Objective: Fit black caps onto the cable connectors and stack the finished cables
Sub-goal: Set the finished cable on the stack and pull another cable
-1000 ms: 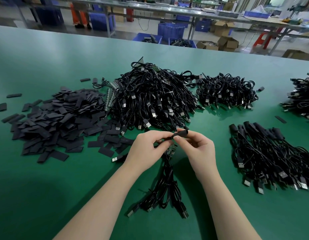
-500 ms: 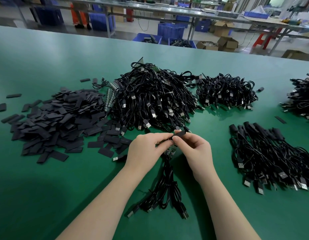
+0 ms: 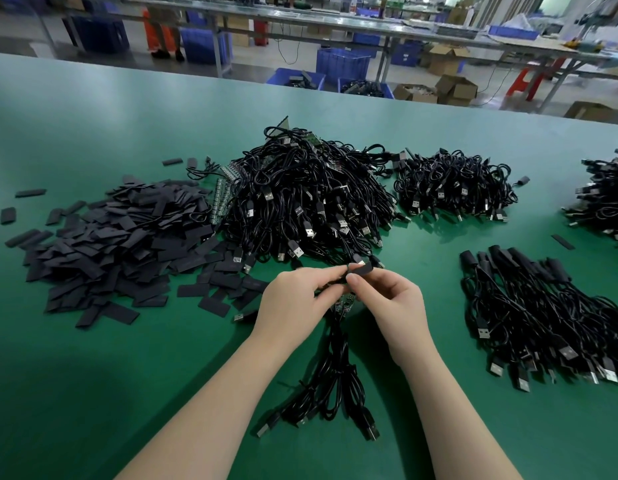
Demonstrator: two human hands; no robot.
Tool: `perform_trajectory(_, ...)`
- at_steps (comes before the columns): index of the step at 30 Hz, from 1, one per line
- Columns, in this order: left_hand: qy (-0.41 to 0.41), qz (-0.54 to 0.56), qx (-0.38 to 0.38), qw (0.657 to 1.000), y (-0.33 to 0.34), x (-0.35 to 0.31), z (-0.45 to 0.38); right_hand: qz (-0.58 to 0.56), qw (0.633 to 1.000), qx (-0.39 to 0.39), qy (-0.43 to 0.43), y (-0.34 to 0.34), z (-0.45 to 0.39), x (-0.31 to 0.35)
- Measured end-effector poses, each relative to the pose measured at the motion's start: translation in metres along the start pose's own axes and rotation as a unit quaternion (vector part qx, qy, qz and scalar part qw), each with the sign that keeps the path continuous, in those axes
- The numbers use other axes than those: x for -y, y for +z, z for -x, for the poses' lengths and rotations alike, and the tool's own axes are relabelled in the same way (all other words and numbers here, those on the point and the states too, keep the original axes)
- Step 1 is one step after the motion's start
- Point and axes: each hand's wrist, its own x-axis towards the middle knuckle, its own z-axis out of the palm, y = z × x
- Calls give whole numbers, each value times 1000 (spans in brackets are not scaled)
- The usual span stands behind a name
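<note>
left hand (image 3: 293,303) pinching thin black cable bundle (image 3: 335,375) | right hand (image 3: 394,306) pinching flat black rectangular cap (image 3: 361,270) (over connector) | green surface (image 3: 93,375)

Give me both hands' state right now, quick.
Left hand: fingers pinch the cable near its connector end.
Right hand: thumb and fingers pinch the black cap.

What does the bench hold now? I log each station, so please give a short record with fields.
surface: green table
left hand: pinches cable end
right hand: pinches flat black cap
held cables: black bundle trailing toward the person
caps: loose pile of flat black caps, left
uncapped stock: large black cable heap, centre
finished stack: capped cables, right
</note>
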Motion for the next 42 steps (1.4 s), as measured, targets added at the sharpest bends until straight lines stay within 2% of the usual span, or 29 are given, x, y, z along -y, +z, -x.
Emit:
perform_trajectory(3,-11,10,-11,1000,0,1,-1,-45,999,-9,8,1,0,-2)
perform_trajectory(9,20,-43,-19,999,1,-1,0,-46,999,-21,-1,1,0,-1)
perform_trajectory(15,7,9,-19,1000,1,-1,-1,-59,997,-45,11,3,-1,0)
perform_trajectory(30,96,-30,-116,988,2,-2,2,-116,989,-91,23,9,2,-1)
perform_trajectory(42,78,1,-104,992,3,-4,2,-107,989,-107,2,10,4,3)
